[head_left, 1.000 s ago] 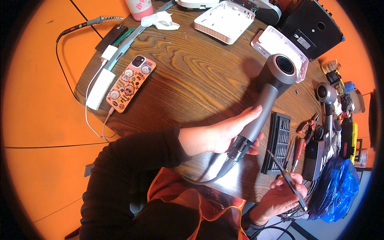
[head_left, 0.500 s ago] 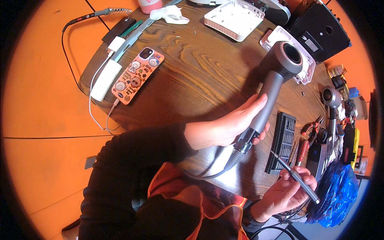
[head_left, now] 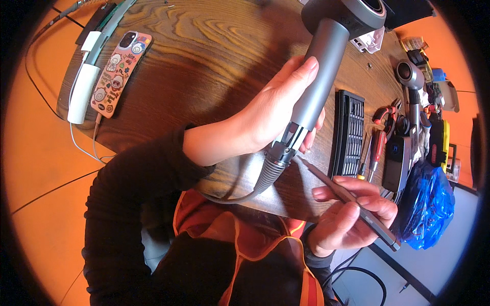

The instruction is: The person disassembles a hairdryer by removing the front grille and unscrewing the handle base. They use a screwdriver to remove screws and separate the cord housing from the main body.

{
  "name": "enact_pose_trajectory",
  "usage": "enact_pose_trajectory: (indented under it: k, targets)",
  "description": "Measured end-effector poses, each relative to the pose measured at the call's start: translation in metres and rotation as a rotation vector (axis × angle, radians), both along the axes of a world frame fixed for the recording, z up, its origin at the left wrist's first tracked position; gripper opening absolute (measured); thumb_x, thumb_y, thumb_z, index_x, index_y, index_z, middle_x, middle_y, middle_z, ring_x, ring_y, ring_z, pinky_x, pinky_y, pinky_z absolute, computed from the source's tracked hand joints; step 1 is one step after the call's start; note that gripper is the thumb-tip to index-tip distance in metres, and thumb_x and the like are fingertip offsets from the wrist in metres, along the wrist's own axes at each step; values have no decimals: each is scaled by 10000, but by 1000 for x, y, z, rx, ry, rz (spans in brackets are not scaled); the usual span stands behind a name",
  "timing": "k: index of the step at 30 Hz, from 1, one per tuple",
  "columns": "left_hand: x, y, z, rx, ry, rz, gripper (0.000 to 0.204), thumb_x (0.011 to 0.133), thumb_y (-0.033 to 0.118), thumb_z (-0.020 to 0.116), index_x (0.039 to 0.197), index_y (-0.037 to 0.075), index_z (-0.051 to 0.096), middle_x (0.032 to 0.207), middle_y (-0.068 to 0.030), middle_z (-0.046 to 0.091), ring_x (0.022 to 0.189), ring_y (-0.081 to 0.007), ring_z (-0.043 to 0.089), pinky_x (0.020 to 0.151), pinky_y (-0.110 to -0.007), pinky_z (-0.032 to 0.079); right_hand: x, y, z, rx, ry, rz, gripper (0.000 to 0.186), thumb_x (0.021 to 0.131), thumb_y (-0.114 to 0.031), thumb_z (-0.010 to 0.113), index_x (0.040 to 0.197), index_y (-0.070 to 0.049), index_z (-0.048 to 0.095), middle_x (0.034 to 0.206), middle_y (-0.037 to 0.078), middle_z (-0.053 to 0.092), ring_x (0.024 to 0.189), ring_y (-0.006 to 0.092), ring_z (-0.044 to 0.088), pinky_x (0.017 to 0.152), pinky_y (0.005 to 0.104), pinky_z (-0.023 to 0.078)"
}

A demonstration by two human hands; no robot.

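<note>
My left hand (head_left: 275, 102) is closed around the handle of a grey hair dryer (head_left: 325, 66), whose round head is at the top of the view. The handle's lower end shows an exposed black section (head_left: 286, 143) with a screw, above a ribbed cord sleeve (head_left: 269, 176). My right hand (head_left: 357, 217) grips a slim grey pen-like screwdriver (head_left: 372, 222), pointed up-left with its tip very near that exposed section; I cannot tell whether they touch. A black bit case (head_left: 347, 132) lies on the wooden table just right of the dryer.
On the table (head_left: 189, 61) lie a phone (head_left: 120, 76) on a cable, a white cylinder (head_left: 83, 94) and a soldering iron (head_left: 56, 20). To the right are pliers (head_left: 384, 116), a red-handled screwdriver (head_left: 377, 148), a second dryer (head_left: 410, 76), a black device (head_left: 395, 163) and a blue bag (head_left: 426, 204).
The screwdriver in my right hand has moved up-left, its tip now at the lower end of the dryer's handle. My head's view has shifted, so the tabletop sits higher in the picture.
</note>
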State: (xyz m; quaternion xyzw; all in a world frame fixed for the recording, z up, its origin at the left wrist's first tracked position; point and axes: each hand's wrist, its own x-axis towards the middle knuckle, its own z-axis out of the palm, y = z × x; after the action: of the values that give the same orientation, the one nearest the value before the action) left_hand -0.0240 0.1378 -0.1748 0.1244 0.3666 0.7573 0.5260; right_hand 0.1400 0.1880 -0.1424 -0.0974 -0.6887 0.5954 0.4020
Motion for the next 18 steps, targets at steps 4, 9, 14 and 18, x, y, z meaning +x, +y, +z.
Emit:
enact_pose_trajectory:
  k: [4,9,14,18]
  targets:
    - [3,0,1,-19,67,90,418,943,506,321,990,105,433,659,-78,549,416,-176,530,380,-271,437,-2,0,-3,67,-17,72,295,849,-69,596,965,-1,333,928,325,542,707,351,660,610,372,587]
    - [4,0,2,-53,106,112,333,945,474,357,1034,156,400,655,-70,543,406,-161,519,367,-258,430,-2,0,-7,101,-31,12,267,849,-73,598,950,11,365,893,323,566,670,333,664,604,378,576]
    - [4,0,-1,18,98,129,388,920,451,466,1079,111,368,621,-52,458,397,-145,477,344,-266,413,-5,2,-7,81,-32,-21,246,831,-71,626,948,30,434,859,318,587,663,314,665,598,372,571]
    - [6,2,-5,-8,172,181,397,923,439,468,1097,98,364,622,-51,452,396,-135,464,342,-260,405,-9,4,-2,362,-153,-106,537,794,-24,658,1211,-25,320,844,303,596,664,294,655,590,374,569]
